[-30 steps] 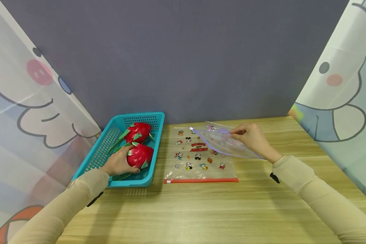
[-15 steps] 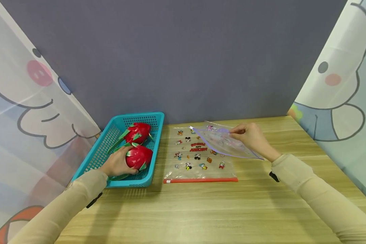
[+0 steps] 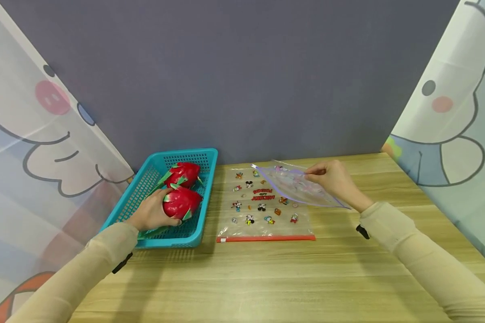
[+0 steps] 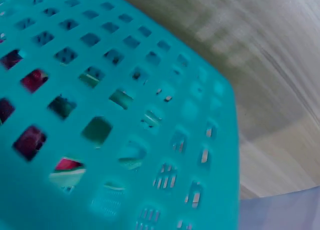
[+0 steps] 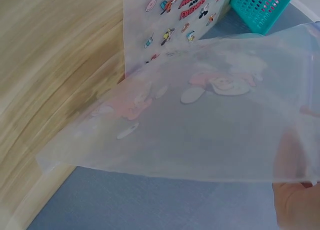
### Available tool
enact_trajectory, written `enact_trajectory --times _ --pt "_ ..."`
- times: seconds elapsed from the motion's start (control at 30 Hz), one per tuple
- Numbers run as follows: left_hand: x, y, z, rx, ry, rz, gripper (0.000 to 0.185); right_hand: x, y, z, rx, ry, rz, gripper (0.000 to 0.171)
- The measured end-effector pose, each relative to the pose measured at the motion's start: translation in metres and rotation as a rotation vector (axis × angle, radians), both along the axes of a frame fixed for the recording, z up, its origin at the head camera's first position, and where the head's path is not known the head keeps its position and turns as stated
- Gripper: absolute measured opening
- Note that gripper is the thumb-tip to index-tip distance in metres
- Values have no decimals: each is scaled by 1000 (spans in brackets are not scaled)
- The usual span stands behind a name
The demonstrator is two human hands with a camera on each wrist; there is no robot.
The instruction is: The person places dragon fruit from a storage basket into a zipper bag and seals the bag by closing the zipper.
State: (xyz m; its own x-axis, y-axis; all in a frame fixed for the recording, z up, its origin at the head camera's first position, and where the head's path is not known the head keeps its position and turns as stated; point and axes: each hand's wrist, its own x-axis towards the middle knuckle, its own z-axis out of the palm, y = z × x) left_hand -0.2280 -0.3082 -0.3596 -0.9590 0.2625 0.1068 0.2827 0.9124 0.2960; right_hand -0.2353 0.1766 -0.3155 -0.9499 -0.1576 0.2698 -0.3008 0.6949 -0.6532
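My left hand [image 3: 152, 212] grips a red dragon fruit [image 3: 183, 202] with green-tipped scales, over the front part of the turquoise basket [image 3: 170, 242]. Another dragon fruit [image 3: 184, 173] lies behind it in the basket. In the left wrist view, the basket's perforated wall [image 4: 127, 97] hides both hand and fruit. My right hand [image 3: 336, 183] pinches the mouth edge of a clear zip bag [image 3: 295, 185] with a purple zip, holding it slantwise with the mouth parted. Pink character prints show on this bag [image 5: 170, 125] in the right wrist view.
A second clear zip bag [image 3: 262, 226] with cartoon prints and a red zip lies flat on the wooden table [image 3: 250, 278], partly under the raised bag. A grey panel [image 3: 242, 80] stands behind the table, with printed cloth [image 3: 440, 130] at the sides.
My left hand and the dragon fruit have shifted slightly left and up within the basket. The purple-zip bag has risen a little in my right hand, which stays in nearly the same place.
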Motion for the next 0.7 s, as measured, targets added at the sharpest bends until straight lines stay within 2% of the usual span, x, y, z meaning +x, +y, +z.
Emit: enact_trajectory --times 0.37,0.6,0.7 --pt "0 2 17 75 22 54 94 0 6 -1 20 43 -1 14" --pt "4 14 29 78 45 192 92 -1 6 -3 22 40 10 14" --pt "5 21 36 96 51 225 91 -2 7 -3 22 43 13 13"
